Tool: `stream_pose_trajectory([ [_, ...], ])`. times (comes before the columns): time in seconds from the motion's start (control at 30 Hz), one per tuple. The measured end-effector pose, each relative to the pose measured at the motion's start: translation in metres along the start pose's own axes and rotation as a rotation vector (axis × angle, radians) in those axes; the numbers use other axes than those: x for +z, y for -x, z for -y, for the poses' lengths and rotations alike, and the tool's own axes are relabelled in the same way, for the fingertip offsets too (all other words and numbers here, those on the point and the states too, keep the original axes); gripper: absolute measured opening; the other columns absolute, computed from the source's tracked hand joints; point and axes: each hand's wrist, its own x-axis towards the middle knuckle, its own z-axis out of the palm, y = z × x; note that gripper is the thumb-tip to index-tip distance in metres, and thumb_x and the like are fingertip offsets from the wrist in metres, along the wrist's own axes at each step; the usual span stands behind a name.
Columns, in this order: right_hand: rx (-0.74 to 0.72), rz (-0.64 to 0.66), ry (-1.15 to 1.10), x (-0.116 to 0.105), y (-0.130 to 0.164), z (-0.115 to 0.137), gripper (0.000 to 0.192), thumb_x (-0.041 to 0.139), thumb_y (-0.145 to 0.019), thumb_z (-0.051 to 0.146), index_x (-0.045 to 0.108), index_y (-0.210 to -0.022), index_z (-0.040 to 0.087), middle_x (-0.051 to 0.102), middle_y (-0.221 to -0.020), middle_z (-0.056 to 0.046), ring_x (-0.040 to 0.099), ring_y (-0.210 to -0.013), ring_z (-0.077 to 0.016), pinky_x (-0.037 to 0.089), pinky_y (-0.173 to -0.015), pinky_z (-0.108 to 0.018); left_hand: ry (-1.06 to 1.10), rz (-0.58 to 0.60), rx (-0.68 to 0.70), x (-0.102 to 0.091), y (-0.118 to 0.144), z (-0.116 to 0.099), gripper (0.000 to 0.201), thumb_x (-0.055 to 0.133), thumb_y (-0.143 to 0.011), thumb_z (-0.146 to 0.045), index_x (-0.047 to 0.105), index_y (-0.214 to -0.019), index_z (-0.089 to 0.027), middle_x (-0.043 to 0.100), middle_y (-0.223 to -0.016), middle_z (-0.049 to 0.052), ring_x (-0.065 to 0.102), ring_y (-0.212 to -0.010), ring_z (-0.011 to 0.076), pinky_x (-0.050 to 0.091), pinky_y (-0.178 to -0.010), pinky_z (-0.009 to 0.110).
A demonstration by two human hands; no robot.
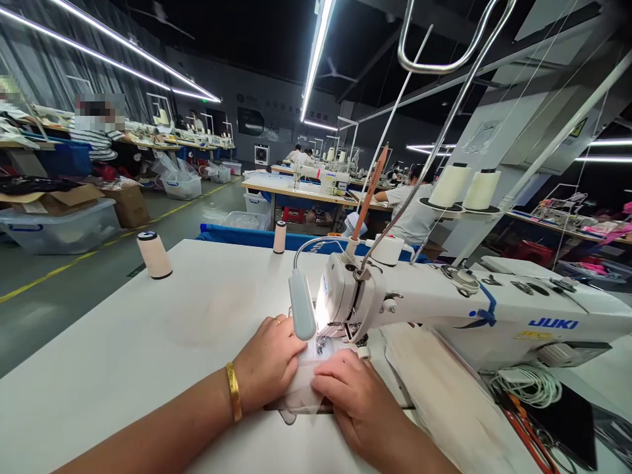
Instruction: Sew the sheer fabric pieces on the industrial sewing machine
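At the presser foot (pixel 320 345), sheer fabric (pixel 305 382) is prolly light, slippery; hold its sides, where both hands (pixel 268 362) rest apart, can't tell if pinching.

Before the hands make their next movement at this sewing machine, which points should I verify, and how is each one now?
1. Left hand on the sheer fabric: ok, it rests at the fabric's left side.
2. Right hand on the fabric: ok, its fingers touch the right side.
3. Fingertips clear of the needle: cannot tell, the needle is not clearly visible.
4. Lamp lit: ok, light falls on the machine head beside it.
5. Bracelet clear of the machine head: ok, it sits apart on the left wrist.
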Motion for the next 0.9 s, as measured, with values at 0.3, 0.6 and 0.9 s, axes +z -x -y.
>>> stream_pose_trajectory([
  [0.3,0.067,-0.150,0.196,-0.007,0.007,-0.022,0.032,0.050,-0.089,-0.002,0.070,-0.097,0.022,0.070,-0.091,-0.007,0.059,-0.092,-0.0255,0.047,-0.082,-0.038,0.228,0.040,0.139,-0.005,0.005,-0.014,0.017,0.057,-0.085,-0.008,0.061,-0.073,-0.020,0.072,-0.098,0.001,0.061,-0.085,0.0200,0.042,-0.083,0.038],
  [0.6,0.063,0.088,0.003,0.001,0.009,-0.003,0.031,0.053,-0.088,-0.004,0.063,-0.096,0.023,0.073,-0.098,-0.001,0.061,-0.088,-0.0213,0.042,-0.080,-0.034,0.236,0.028,0.196,0.004,0.011,-0.012,0.017,0.060,-0.086,-0.009,0.070,-0.086,-0.023,0.073,-0.092,0.001,0.064,-0.085,0.0217,0.041,-0.081,0.039],
  [0.9,0.050,0.064,0.059,0.002,0.011,-0.002,0.036,0.055,-0.084,-0.005,0.065,-0.101,0.025,0.072,-0.097,0.000,0.063,-0.088,-0.0209,0.042,-0.079,-0.034,0.215,0.011,0.202,0.003,0.011,-0.013,0.018,0.061,-0.087,-0.008,0.071,-0.084,-0.022,0.073,-0.088,0.001,0.063,-0.082,0.0210,0.041,-0.082,0.040],
])
